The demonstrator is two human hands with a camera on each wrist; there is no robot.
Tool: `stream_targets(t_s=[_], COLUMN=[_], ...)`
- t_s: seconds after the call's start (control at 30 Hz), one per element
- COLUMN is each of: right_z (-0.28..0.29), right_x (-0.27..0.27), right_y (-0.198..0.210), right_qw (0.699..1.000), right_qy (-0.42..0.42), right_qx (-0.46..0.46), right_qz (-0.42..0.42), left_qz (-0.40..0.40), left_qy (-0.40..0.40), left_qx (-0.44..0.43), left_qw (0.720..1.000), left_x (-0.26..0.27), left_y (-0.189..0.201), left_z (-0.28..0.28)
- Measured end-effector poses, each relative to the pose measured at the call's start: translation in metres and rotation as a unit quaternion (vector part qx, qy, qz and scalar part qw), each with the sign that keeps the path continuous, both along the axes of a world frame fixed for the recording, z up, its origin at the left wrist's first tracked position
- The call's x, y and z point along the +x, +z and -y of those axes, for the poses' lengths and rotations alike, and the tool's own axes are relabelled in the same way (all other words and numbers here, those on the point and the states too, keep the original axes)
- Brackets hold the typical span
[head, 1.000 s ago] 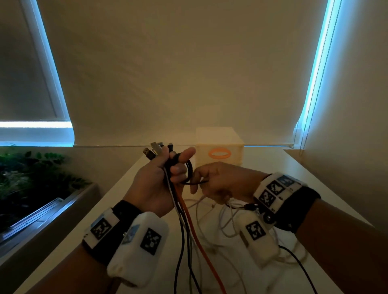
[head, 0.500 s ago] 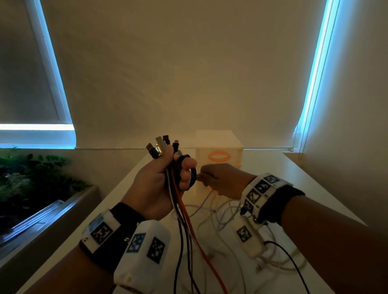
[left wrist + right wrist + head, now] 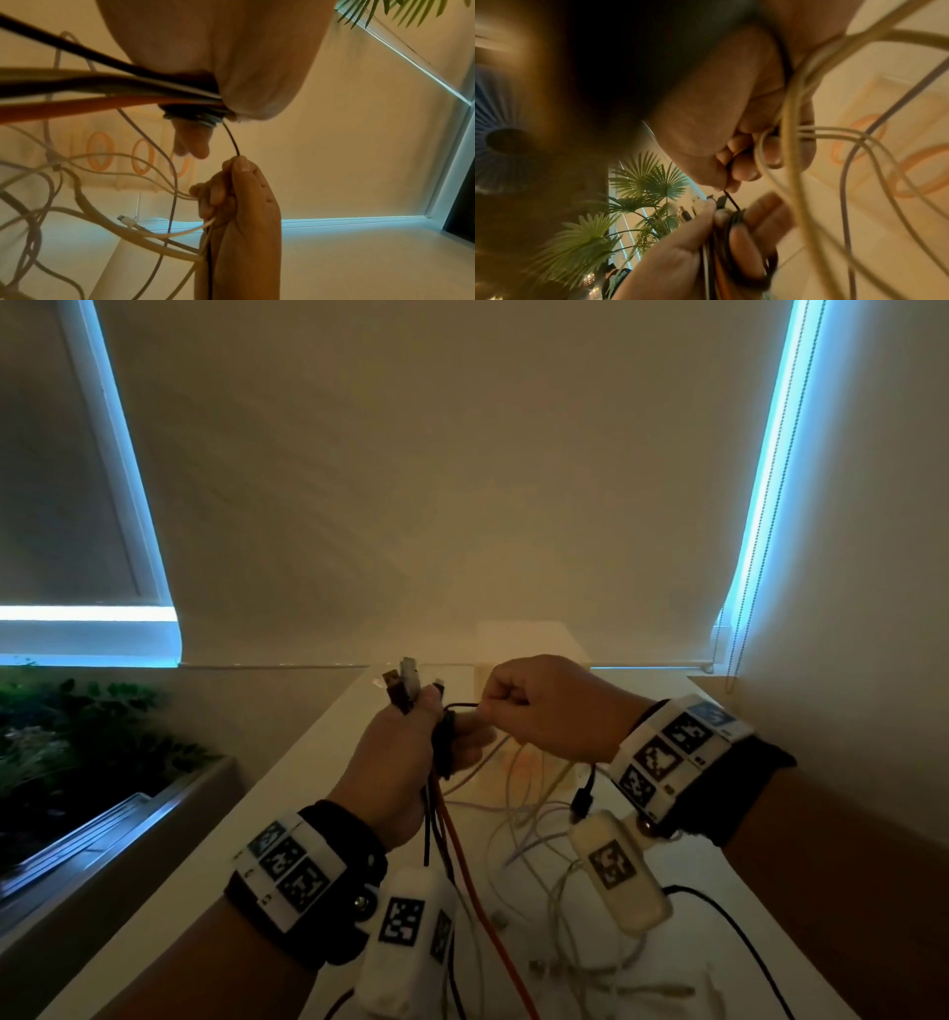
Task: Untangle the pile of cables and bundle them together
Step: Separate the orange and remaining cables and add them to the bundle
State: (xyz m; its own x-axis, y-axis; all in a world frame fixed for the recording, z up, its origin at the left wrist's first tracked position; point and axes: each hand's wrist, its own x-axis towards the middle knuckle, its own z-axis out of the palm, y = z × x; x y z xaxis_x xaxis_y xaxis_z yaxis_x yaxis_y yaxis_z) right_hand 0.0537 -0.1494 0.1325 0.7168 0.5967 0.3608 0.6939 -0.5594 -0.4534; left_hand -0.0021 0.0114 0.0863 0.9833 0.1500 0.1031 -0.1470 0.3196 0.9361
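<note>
Right hand [image 3: 549,711] pinches black wire [image 3: 232,140]; no legible writing.

I count two bare hands, left hand [image 3: 395,762] and right hand [image 3: 549,706]. One orange cable [image 3: 477,906] hangs from the left fist. At least three plug ends [image 3: 405,683] stick up above it. Pale cables on the table [image 3: 539,819]: several, exact number unclear. Orange rings on the box [image 3: 99,150]: three.
</note>
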Motion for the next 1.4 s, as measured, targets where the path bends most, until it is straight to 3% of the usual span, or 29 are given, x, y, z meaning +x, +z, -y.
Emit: stream_targets(t_s=[0.07, 0.2, 0.37, 0.47, 0.67, 0.8, 1.03, 1.23, 1.4], right_z=[-0.002, 0.002, 0.017, 0.019, 0.025, 0.032, 0.033, 0.025, 0.028], right_x=[-0.004, -0.001, 0.019, 0.023, 0.018, 0.024, 0.06, 0.056, 0.056], right_y=[-0.013, -0.045, -0.066, -0.075, -0.09, -0.086, -0.056, -0.042, -0.034], right_qw=[1.0, 0.999, 0.994, 0.982, 0.985, 0.987, 0.955, 0.987, 0.992], right_qy=[0.009, 0.03, 0.024, 0.039, 0.058, 0.019, -0.07, -0.029, -0.037], right_qx=[0.004, -0.043, -0.065, -0.105, -0.115, -0.128, -0.269, -0.16, -0.11], right_qz=[-0.024, -0.011, 0.087, 0.152, 0.115, 0.096, 0.104, 0.017, 0.038], left_qz=[0.023, 0.024, 0.015, 0.024, 0.035, 0.023, 0.014, 0.025, 0.04], left_qy=[0.031, 0.0, -0.015, 0.001, 0.015, -0.001, -0.02, -0.072, -0.061], left_qx=[-0.068, -0.22, -0.299, -0.306, -0.333, -0.291, -0.21, -0.221, -0.204], left_qw=[0.997, 0.975, 0.954, 0.952, 0.942, 0.956, 0.977, 0.972, 0.976], left_x=[0.004, 0.01, 0.008, 0.008, 0.006, 0.005, 0.005, 0.005, 0.001], left_y=[0.002, 0.003, 0.006, 0.008, 0.019, 0.015, 0.002, 0.003, 0.013], left_z=[0.001, -0.001, -0.003, -0.005, -0.009, -0.006, 0.01, 0.005, 0.001])
